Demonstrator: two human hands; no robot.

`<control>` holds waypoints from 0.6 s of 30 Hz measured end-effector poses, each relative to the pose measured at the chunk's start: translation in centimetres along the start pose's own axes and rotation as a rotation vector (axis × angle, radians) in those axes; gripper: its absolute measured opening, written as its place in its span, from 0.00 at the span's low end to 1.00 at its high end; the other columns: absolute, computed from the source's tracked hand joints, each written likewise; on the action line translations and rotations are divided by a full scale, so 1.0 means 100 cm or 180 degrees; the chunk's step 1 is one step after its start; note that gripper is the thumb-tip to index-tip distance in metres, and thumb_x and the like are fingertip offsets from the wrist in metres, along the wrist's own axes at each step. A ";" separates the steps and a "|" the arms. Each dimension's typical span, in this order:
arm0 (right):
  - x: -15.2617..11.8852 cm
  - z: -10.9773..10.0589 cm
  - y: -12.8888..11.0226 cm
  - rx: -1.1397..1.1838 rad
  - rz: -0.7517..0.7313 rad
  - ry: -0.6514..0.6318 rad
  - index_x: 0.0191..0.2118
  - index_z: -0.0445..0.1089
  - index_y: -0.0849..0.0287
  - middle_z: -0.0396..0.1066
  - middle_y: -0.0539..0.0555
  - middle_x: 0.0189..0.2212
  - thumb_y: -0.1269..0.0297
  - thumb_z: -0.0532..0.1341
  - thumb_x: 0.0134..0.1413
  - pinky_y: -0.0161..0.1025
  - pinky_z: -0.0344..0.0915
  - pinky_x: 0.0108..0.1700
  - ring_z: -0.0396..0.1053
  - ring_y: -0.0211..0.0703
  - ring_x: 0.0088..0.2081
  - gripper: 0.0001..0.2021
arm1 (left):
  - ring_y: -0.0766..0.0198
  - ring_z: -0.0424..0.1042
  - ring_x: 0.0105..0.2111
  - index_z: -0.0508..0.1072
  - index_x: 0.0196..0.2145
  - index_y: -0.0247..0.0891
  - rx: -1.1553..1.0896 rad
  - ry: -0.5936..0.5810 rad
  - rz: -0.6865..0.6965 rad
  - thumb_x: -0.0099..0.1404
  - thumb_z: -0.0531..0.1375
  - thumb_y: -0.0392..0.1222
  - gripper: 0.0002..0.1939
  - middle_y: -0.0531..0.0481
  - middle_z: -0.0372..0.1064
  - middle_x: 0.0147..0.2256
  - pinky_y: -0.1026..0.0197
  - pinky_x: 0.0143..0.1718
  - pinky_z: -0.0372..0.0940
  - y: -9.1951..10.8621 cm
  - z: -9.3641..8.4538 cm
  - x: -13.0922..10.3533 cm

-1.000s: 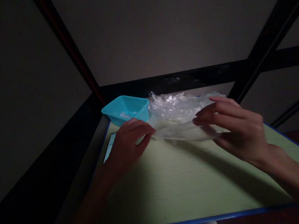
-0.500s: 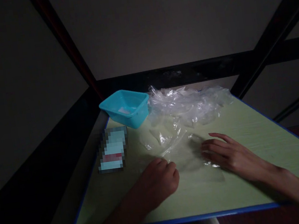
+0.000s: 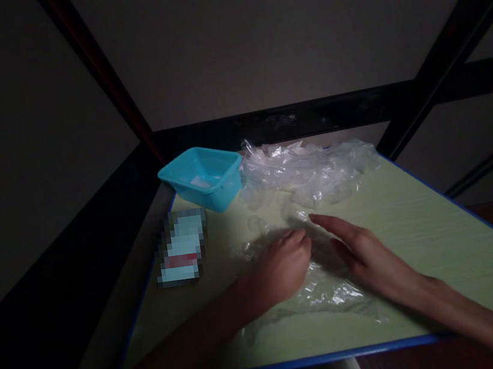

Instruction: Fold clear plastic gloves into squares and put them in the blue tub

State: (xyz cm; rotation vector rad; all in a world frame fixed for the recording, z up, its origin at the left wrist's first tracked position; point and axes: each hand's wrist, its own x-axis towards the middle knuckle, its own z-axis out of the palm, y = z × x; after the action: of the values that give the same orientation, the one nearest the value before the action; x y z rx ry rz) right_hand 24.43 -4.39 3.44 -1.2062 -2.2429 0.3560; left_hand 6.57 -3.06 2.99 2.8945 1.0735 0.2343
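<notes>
Pale green table [image 3: 416, 234] with a blue edge carries everything in view, set against a dark frame and a dim wall. At its far side a heap of clear plastic bags [image 3: 312, 170] is piled loosely, kept back from the near working area, with a turquoise tub [image 3: 202, 178] just beside it on the left; something pale lies in the tub, too dim to identify. Nearer, by the left edge, a flat card or phone [image 3: 181, 247] is laid down, blurred out.

A single clear plastic bag [image 3: 328, 286] is spread on the near middle of the table, apparently so that it can be flattened against the surface; its crinkled near part shows between and below the 2 hands.

Both hands are laid palm down on it, side by side and nearly touching. The left hand [image 3: 280, 268] is pressed on the bag's left part with fingers curled loosely under, forearm reaching in from the lower left. The right hand [image 3: 365, 256] is held flat, fingers extended and together, pointing up and left, forearm stretched from the lower right. Nothing is pinched by either hand; the bag is only pressed down.
</notes>
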 end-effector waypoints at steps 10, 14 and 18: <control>-0.006 0.052 0.004 -0.0064 -0.0053 -0.0257 0.62 0.50 0.70 0.50 0.67 0.61 0.75 0.45 0.55 0.52 0.52 0.61 0.45 0.47 0.63 0.27 | 0.53 0.58 0.57 0.60 0.56 0.23 0.0237 0.0070 -0.0359 0.65 0.49 0.38 0.24 0.34 0.60 0.56 0.53 0.60 0.48 0.007 0.035 0.003; -0.007 0.050 0.005 -0.0507 -0.0102 -0.0235 0.61 0.51 0.73 0.51 0.67 0.61 0.72 0.45 0.57 0.50 0.53 0.61 0.48 0.48 0.62 0.26 | 0.55 0.50 0.61 0.56 0.59 0.26 0.0339 0.0149 -0.0465 0.67 0.45 0.39 0.25 0.39 0.54 0.60 0.52 0.61 0.45 0.004 0.036 -0.002; -0.011 0.053 0.006 -0.1102 -0.0054 -0.0235 0.61 0.52 0.75 0.52 0.67 0.61 0.68 0.45 0.59 0.51 0.55 0.60 0.49 0.50 0.62 0.26 | 0.58 0.47 0.62 0.54 0.60 0.30 0.0310 0.0259 -0.0659 0.68 0.43 0.40 0.25 0.43 0.50 0.62 0.53 0.61 0.46 -0.003 0.037 -0.007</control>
State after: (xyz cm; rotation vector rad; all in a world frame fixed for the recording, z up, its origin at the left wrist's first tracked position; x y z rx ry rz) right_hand 22.16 -4.80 -1.50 -1.3629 -2.4465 0.0021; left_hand 6.40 -3.26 -0.75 2.8488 1.4253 0.3005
